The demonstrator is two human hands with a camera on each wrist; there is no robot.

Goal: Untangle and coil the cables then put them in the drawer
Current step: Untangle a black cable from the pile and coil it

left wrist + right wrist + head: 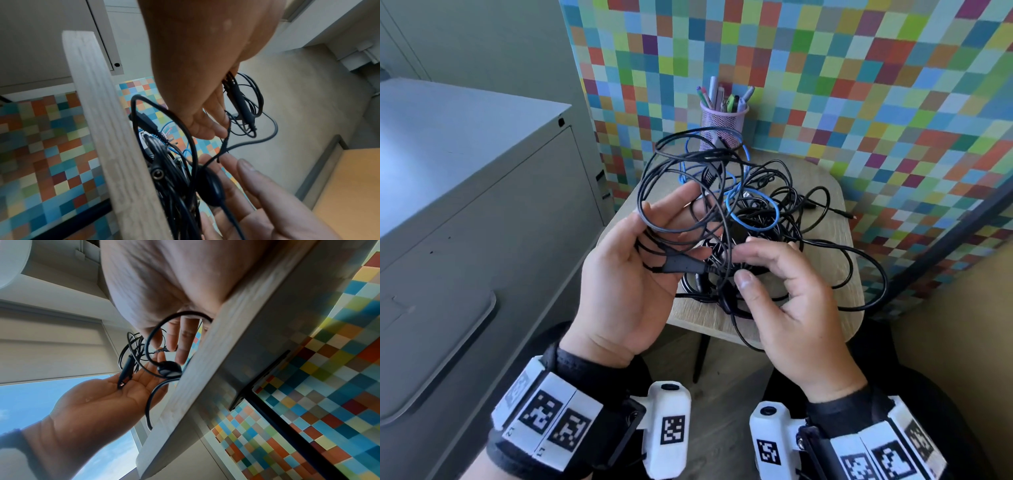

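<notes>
Cables [743,212] lie in one black-and-blue knot on the small wooden worktop [839,205], so untangling is barely begun. Nearest, the left hand [633,270] lies open, fingers straight, black loops and an inline adapter [681,265] draped over it. The right hand [787,291] pinches a thin black strand. Next, I judge, comes feeding that strand free of the loops; beyond stands a pink mesh pen cup [722,123].

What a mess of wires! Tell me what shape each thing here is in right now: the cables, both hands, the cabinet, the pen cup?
black cables: tangled, heaped on the table, not coiled.
blue cable: looped through the black ones.
left hand: palm up, loops and a connector lying across it.
right hand: fingers pinching a thin black cable.
cabinet: drawers closed.
pen cup: upright, full of pens.
table: holding the heap.
</notes>
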